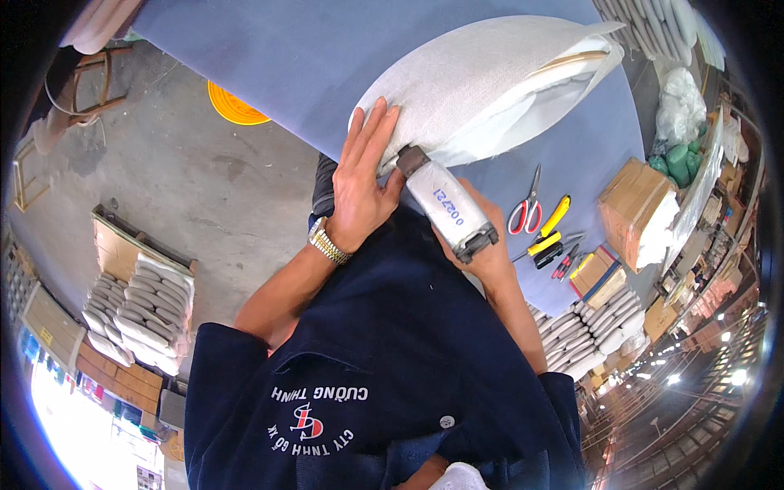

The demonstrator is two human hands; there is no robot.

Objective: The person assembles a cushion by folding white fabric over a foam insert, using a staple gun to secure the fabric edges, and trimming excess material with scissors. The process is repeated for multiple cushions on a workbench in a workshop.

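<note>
A rounded seat pad covered in pale grey-white fabric lies tilted on the blue-grey table. Loose white cloth and a thin wooden edge show at its right end. My left hand lies against the pad's near left edge, fingers stretched out along the fabric and thumb apart. In my right hand is a staple gun, light-coloured with a dark nose and dark end. Its nose meets the pad's near edge beside my left thumb. The staple gun's body hides part of my right fingers.
Red-handled scissors, a yellow-handled cutter and several small tools lie right on the blue-grey table. Beyond them stands a cardboard box. Stacked pads stand at left; a yellow round container is below the table's left edge.
</note>
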